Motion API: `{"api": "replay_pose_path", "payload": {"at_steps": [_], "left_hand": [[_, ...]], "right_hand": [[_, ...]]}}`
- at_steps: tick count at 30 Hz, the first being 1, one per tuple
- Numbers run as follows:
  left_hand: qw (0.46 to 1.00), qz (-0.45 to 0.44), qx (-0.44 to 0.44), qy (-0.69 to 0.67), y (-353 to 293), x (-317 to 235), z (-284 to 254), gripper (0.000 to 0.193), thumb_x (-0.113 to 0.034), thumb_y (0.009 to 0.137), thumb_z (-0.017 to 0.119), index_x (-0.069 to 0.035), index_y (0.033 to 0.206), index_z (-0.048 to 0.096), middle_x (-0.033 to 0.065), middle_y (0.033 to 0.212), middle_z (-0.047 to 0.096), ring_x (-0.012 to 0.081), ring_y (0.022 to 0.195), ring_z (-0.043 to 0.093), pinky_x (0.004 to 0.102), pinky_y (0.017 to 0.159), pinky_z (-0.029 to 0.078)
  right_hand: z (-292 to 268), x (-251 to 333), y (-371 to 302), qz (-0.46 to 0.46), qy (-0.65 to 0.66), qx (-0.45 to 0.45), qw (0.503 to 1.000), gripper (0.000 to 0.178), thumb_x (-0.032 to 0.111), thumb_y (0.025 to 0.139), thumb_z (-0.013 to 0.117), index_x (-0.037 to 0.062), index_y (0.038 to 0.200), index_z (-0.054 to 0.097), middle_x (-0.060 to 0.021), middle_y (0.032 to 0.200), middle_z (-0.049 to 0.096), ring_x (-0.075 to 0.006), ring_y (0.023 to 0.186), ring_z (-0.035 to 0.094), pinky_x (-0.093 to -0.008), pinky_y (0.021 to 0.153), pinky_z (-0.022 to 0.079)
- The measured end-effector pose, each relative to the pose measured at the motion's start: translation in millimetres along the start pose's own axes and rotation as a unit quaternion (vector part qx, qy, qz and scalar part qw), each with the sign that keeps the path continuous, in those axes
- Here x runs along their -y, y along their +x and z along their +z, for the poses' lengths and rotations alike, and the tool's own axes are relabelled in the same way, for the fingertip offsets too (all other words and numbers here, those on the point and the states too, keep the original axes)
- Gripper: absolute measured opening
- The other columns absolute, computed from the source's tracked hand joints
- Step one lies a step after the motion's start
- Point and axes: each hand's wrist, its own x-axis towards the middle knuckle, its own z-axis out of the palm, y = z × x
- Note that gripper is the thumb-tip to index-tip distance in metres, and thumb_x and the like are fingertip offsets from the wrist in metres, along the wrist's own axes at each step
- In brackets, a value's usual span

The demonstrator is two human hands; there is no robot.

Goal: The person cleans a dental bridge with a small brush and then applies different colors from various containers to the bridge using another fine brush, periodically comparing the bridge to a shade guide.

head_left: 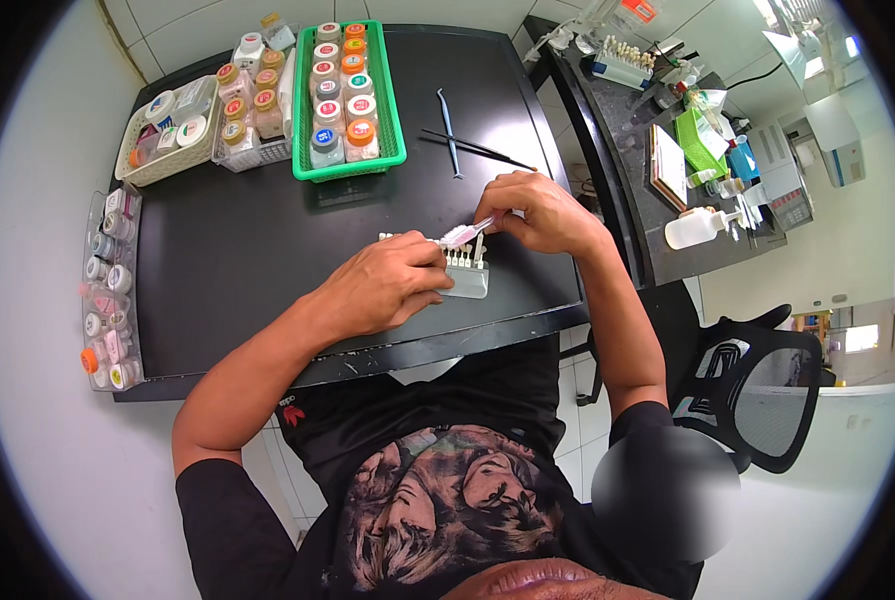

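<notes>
Near the front of the black table, my left hand (393, 275) is closed around the left part of a tooth shade guide (471, 285), a pale holder with a row of small white tooth tabs. My right hand (533, 212) is closed in a pinch just above the guide's right end. Between the hands lies a small pink-and-white piece (459, 236), its right end reaching my right fingertips. It is too small to make out fully, and my left fingertips come close to it. Beyond my right hand are a blue double-ended hand tool (449, 130) and a thin dark brush (483, 150).
A green basket (400, 150) of capped jars stands at the back. To its left are more jars and a cream basket (133, 172). A clear tray (138, 330) of small jars runs along the left edge. A side counter (618, 150) and an office chair (768, 390) stand at right.
</notes>
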Motion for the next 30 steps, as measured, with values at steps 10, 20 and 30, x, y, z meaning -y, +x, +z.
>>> {"api": "replay_pose_path", "payload": {"at_steps": [10,20,30], "left_hand": [[1.000,-0.005,-0.017,-0.005,0.7,-0.9,0.8,0.024,-0.010,0.087,0.087,-0.007,0.110,0.081,0.0072,0.110,0.073,0.0303,0.104,0.068,0.0443,0.094,0.058],[0.999,0.006,-0.038,0.008,0.4,-1.9,2.9,0.021,-0.012,0.088,0.086,-0.008,0.108,0.081,0.0071,0.109,0.074,0.0295,0.103,0.067,0.0436,0.091,0.058],[0.999,-0.004,-0.038,0.004,0.7,-2.7,2.5,0.023,-0.011,0.087,0.087,-0.007,0.110,0.082,0.0079,0.109,0.074,0.0296,0.103,0.068,0.0437,0.090,0.058]], "right_hand": [[3.2,2.7,0.5,0.039,0.007,0.029,0.999,0.014,0.005,0.088,0.080,0.0040,0.101,0.077,-0.0128,0.089,0.073,-0.0360,0.087,0.071,-0.0466,0.078,0.055],[7.0,4.4,4.2,0.029,0.013,0.001,0.999,0.017,0.010,0.089,0.083,0.0044,0.103,0.077,-0.0122,0.090,0.075,-0.0343,0.085,0.072,-0.0444,0.075,0.056],[18.8,-2.0,-1.6,0.057,0.039,-0.011,0.998,0.015,0.004,0.086,0.084,0.0018,0.100,0.079,-0.0118,0.091,0.075,-0.0331,0.084,0.073,-0.0428,0.075,0.057]]}}
